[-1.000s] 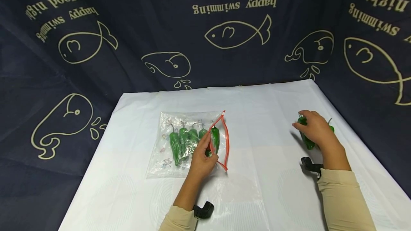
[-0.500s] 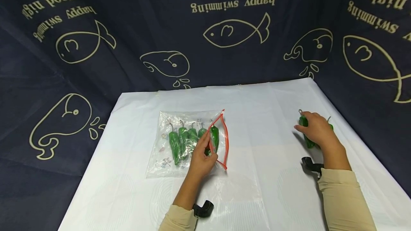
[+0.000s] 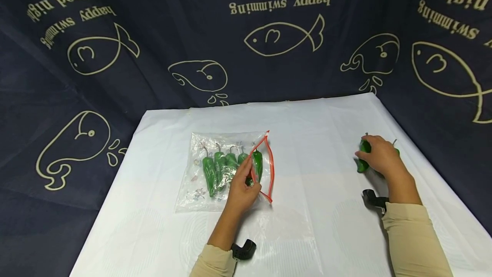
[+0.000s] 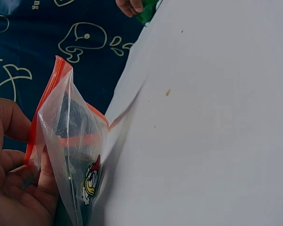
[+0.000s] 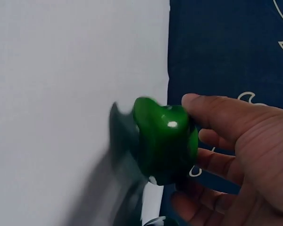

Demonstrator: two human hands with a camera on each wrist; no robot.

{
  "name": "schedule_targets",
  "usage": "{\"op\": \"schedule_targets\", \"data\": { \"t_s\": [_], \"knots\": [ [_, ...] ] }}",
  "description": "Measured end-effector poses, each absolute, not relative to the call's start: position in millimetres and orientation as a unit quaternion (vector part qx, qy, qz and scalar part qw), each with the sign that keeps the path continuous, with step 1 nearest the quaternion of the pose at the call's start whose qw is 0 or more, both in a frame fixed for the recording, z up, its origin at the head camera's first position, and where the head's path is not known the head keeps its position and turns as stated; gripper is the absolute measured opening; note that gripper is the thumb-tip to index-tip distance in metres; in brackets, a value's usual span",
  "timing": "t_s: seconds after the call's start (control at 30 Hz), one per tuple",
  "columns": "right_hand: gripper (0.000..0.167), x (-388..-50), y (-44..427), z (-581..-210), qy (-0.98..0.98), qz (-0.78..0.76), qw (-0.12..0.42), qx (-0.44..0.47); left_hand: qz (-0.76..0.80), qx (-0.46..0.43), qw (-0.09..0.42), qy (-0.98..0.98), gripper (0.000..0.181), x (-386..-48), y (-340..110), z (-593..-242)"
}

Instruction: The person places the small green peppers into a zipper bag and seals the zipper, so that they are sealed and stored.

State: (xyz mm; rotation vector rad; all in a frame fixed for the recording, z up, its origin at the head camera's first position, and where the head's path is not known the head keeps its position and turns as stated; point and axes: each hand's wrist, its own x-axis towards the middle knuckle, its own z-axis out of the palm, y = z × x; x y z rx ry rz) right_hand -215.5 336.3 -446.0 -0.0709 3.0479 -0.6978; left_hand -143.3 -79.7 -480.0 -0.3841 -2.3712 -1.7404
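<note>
Right of frame, middle height, there's the green pepper (image 3: pixel 362 166), pinched between thumb and fingers of the right hand (image 3: pixel 380 155), stem at the top, lower tip swung a little left. Whether it's clear of the cloth, I can't tell. Tucked close by, a second pepper (image 3: pixel 397 152) peeks out past the knuckles, most of it blocked by that same hand.

Over to the centre-left: the clear zip bag (image 3: pixel 188 191) lies flat, its mouth facing right, and the left hand (image 3: pixel 243 193) has thumb and fingers clamped on the red zip rim (image 3: pixel 271 166). The rim gapes apart there. Inside, a row of bagged peppers (image 3: pixel 209 174), stems up the frame, the rightmost ones partly behind that hand. Small cartoon prints dot the plastic, one duck-like figure (image 4: pixel 91 181) sharp in the left wrist view.

Between bag and loose peppers runs a stretch of white-covered counter (image 3: pixel 307 140). Low in the frame, black wrist cameras (image 3: pixel 244 250) ride beside beige sleeves (image 3: pixel 417 234). And across the top and both sides, a navy curtain (image 3: pixel 284 80), fish, whales and upside-down lettering all over it.
</note>
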Motion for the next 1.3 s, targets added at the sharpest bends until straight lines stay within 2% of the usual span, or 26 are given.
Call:
{"op": "schedule_targets", "data": {
  "t_s": [0.07,0.4,0.87,1.03,1.3],
  "knots": [
    [0.062,-215,336,-446,0.975,-0.222,0.008,-0.022,-0.584,-0.13,0.089,-0.797,0.081,-148,-81,-491],
    [0.064,-214,334,-444,0.973,-0.23,0.013,-0.007,-0.578,-0.131,0.091,-0.8,0.08,-148,-82,-491],
    [0.068,-214,341,-444,0.973,-0.228,0.046,-0.005,-0.576,-0.132,0.089,-0.801,0.08,-149,-82,-491],
    [0.072,-213,338,-440,0.965,-0.255,0.067,-0.016,-0.573,-0.135,0.094,-0.803,0.081,-149,-82,-491],
    [0.072,-210,323,-438,0.938,-0.338,0.058,-0.047,-0.576,-0.137,0.1,-0.799,0.077,-142,-78,-477]
  ]
}}
